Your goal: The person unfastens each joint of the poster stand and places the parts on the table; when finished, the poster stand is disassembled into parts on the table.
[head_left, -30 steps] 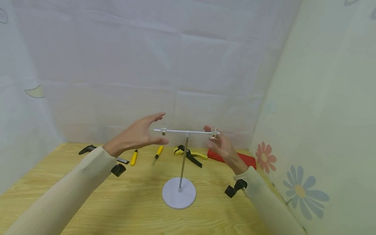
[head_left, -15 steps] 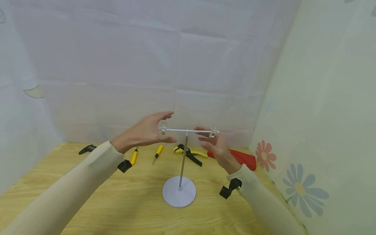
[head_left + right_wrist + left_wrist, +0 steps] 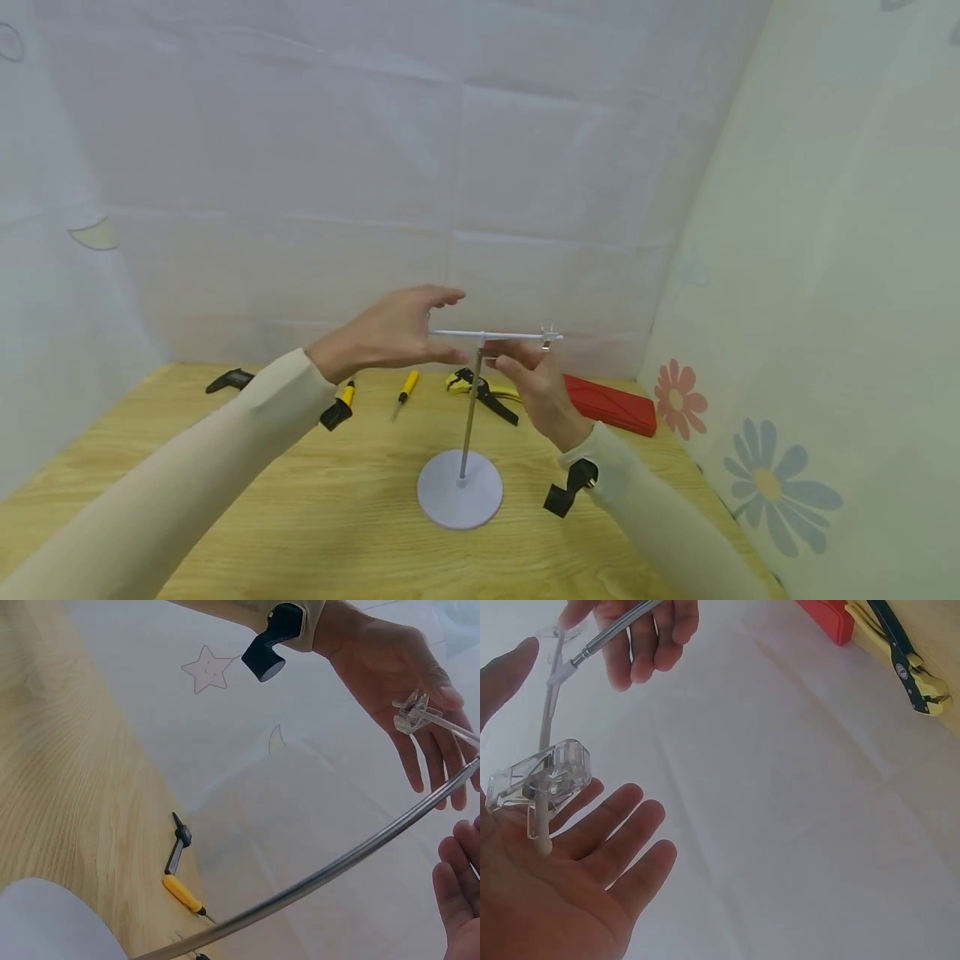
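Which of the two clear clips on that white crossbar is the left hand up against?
The clear clip at the crossbar's left end, by the left hand's open palm. The other clip sits at the right end.

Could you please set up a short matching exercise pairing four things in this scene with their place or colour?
Things:
1. case
2. base
3. clip
4. pliers

Descriptions:
A. clear, on the crossbar end by the left hand's open palm
B. red, lying by the flowered wall
C. round and grey, on the wooden table
D. yellow and black, lying behind the stand's pole

Pairs: 1-B, 2-C, 3-A, 4-D
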